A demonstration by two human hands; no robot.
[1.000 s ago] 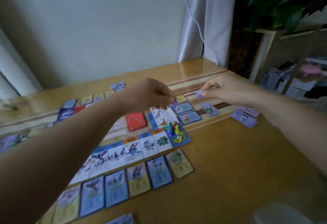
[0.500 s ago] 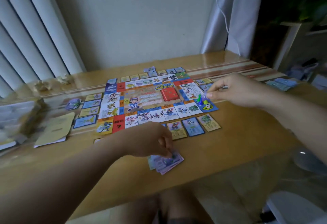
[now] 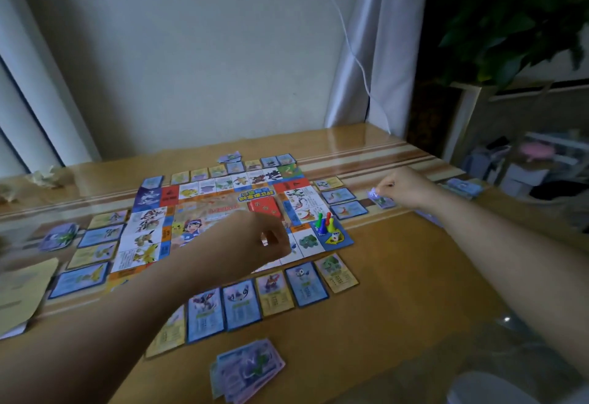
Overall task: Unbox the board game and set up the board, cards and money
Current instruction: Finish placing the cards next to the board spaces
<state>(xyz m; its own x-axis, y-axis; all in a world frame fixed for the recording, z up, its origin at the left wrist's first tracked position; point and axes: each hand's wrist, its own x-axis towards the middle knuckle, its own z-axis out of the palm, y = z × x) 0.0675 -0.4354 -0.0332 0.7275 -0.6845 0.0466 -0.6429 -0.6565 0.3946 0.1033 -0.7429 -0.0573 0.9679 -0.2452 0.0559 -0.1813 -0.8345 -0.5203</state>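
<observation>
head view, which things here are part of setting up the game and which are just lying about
Job: game board, property cards, money pile, pawns, red card deck, banknote pinched in the right hand.
Lying about: crumpled paper, plant, white cable.

Both arms were bare and extended forward. The left forearm [image 3: 127,324] entered from the lower left and ran up and to the right. The left hand [image 3: 255,241] was presented with its back toward the camera, fingers curled in toward the thumb. Blur prevented any finding on whether it held anything. The right forearm [image 3: 510,244] entered from the right edge and ran up and to the left, with the wrist roughly in line. The right hand [image 3: 406,188] was reached farther out than the left, knuckles up, thumb and fingertips pinching a purple note [image 3: 373,194] at its left side. The hands were well apart.
</observation>
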